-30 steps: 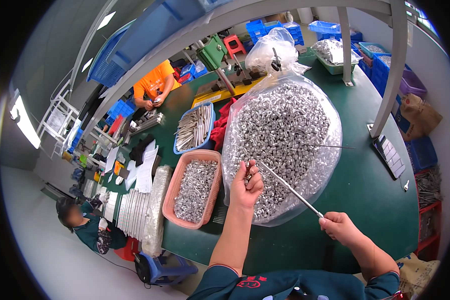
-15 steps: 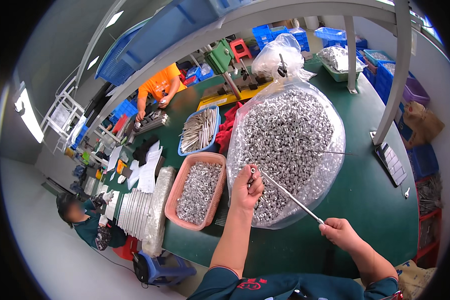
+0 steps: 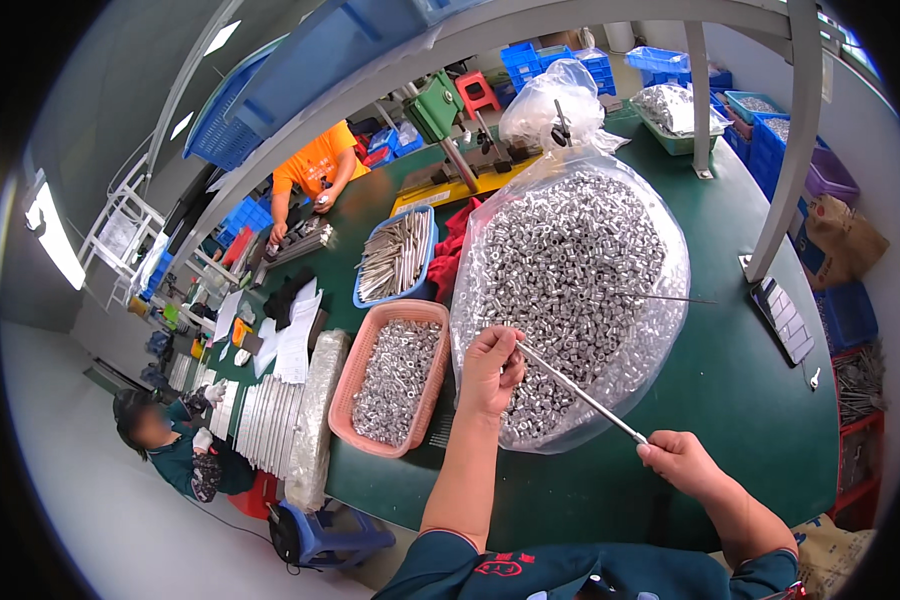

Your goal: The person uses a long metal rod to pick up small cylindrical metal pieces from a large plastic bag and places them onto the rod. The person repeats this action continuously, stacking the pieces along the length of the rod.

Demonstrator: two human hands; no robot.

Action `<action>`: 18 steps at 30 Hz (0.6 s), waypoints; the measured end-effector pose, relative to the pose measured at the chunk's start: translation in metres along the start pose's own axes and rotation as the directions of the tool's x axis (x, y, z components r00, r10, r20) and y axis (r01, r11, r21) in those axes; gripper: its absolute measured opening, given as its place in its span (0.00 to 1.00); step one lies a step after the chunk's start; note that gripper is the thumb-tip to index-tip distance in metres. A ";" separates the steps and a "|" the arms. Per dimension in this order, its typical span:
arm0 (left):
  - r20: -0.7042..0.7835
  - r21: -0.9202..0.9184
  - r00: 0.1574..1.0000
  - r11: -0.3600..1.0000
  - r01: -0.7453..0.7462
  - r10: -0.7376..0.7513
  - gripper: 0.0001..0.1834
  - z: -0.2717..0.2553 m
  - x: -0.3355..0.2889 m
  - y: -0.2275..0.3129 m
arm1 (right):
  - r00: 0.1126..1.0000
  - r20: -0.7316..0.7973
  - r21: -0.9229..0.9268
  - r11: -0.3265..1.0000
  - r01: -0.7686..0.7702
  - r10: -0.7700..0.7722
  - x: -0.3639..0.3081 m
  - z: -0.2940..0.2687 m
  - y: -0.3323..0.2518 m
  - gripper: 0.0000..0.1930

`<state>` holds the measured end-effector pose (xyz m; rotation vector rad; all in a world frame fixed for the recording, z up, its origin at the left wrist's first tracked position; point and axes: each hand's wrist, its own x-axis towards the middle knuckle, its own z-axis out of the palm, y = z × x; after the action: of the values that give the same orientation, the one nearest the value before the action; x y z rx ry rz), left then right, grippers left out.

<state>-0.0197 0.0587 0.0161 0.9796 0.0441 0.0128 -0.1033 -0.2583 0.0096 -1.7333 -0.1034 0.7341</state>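
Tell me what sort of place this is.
Probably a metal parts workshop: a clear plastic bag of small silvery metal sleeves, a green metal machine and a blue plastic basket of thin metal rods.

silver rod [image 3: 582, 393] (slim, straight), slanting over heaped metal sleeves [image 3: 570, 260]

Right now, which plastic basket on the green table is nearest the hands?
The pink rectangular basket holding small metal parts; the blue basket of metal rods stands farther.

Workshop: green workbench [image 3: 730, 385], bench-mounted machine [image 3: 434, 108], heaped metal parts [image 3: 570, 245]
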 end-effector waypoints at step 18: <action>0.039 -0.089 0.932 0.928 0.363 -0.360 0.24 0.019 -0.001 -0.013 | 0.992 -0.123 0.014 0.999 0.040 -0.038 0.002 -0.002 0.002 0.16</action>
<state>-0.0201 0.0354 0.0159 0.8639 0.2021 -0.3335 -0.1018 -0.2597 0.0074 -1.7519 -0.0465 0.5970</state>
